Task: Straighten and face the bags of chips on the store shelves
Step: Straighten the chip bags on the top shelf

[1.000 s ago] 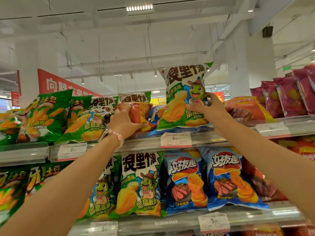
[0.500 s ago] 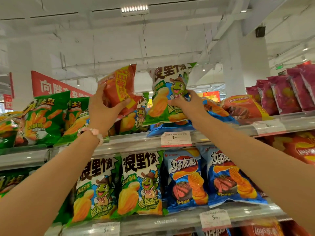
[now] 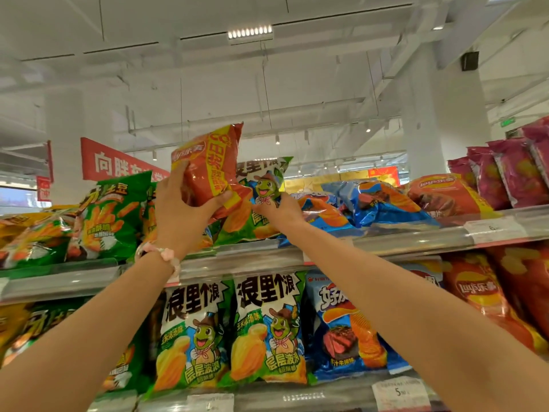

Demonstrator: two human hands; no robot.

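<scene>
— Up on the top shelf (image 3: 410, 242), from the head view, what is each hand doing?

— The left hand (image 3: 181, 215) has its fingers and thumb curled round a red-orange bag (image 3: 208, 168), holding it raised clear of the shelf and tilted, so its print runs sideways. The right hand (image 3: 279, 212) rests against the lower part of a green bag (image 3: 258, 203) that stands upright on the shelf edge, face forward. Whether those fingers pinch the film or only press on it cannot be told; they are partly hidden behind the bag.

— And the rest of the chips?

— Just right of the green bag, several blue bags (image 3: 380, 203) lie slumped on their backs, unfaced. Further right an orange-brown bag (image 3: 445, 194) leans back, with purple bags (image 3: 505, 171) beyond it. Left of the hands, green stick-snack bags (image 3: 110, 218) lean at angles. The lower shelf (image 3: 297, 396) looks tidier: two green bags (image 3: 231, 328) stand upright, touching, beside a blue one.

— What might go wrong?

— Probably the green bag toppling forward off the rail if the right hand lets go before it is seated, since it sits near the edge. The raised red-orange bag has no obvious gap waiting; forcing it in could knock neighbours over, and squeezing hard could crush the chips.
</scene>
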